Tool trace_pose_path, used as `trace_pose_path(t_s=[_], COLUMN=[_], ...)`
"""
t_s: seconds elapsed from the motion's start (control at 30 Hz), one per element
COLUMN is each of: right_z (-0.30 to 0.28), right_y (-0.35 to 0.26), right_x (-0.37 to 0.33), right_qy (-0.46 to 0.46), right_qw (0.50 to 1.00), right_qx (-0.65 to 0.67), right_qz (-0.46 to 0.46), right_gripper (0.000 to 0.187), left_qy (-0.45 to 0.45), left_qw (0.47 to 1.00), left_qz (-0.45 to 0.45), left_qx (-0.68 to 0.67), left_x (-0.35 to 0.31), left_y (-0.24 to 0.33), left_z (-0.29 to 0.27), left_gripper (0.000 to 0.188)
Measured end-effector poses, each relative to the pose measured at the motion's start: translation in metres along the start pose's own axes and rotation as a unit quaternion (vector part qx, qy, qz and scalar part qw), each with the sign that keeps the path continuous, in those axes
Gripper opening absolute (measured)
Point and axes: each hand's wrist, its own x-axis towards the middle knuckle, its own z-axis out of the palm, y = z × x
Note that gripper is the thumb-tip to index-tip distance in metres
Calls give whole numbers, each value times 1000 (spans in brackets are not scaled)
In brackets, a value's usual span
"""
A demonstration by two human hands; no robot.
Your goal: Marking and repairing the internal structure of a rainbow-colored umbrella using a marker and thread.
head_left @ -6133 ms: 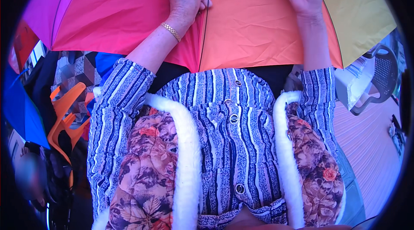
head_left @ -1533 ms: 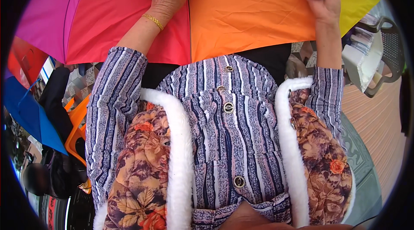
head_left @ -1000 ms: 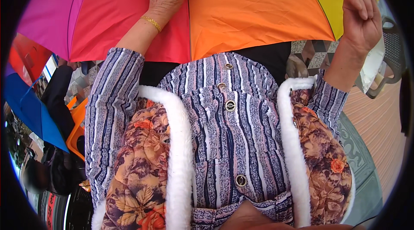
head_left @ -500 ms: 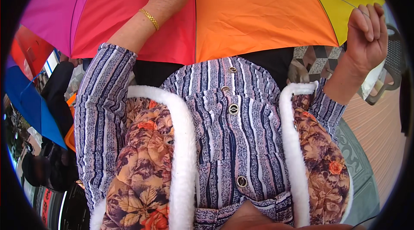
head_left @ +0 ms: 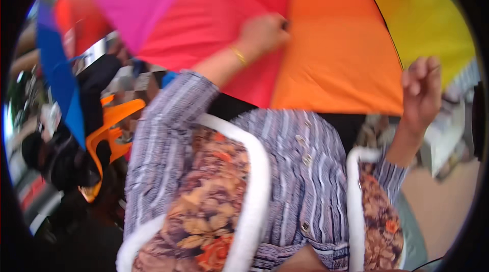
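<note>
A rainbow umbrella canopy [head_left: 336,63] spreads over my lap, with purple, red, orange and yellow panels. My left hand [head_left: 262,32], with a gold bracelet on its wrist, pinches the umbrella at the seam between red and orange. A small dark spot shows at its fingertips, too blurred to name. Raised at the right in front of the yellow panel, my right hand [head_left: 422,88] has its fingers curled together. Half a second earlier a thin thread ran from the seam to that hand; motion blur hides it now.
To the left are an orange plastic chair [head_left: 114,119], a blue panel of fabric [head_left: 61,78] and a person in dark clothes [head_left: 61,162]. A blurred pale object [head_left: 443,139] lies beyond my right wrist. Pinkish flooring [head_left: 443,195] shows at the lower right.
The view has shifted, so umbrella and hands appear lower, and the picture is blurred. My left hand stays at the red and orange seam. My right hand stays raised; the thread no longer shows.
</note>
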Motion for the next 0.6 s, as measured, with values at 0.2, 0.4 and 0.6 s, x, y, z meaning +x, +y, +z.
trace_pose_path(t_s=[0.2, 0.4, 0.6], right_z=[48, 80, 85], right_y=[81, 127, 133], right_x=[-54, -82, -90], right_qy=[-9, -62, -24], right_qw=[931, 901, 918], right_qx=[-164, -142, -97], right_qz=[325, 404, 383], right_gripper=[10, 9, 8], left_qy=[1, -65, -40], left_qw=[961, 957, 943], left_qz=[36, -15, -17], left_qx=[-276, -283, -331], left_x=[-99, -200, -216], left_y=[25, 5, 2], left_z=[-3, -29, -22], left_gripper=[21, 22, 25])
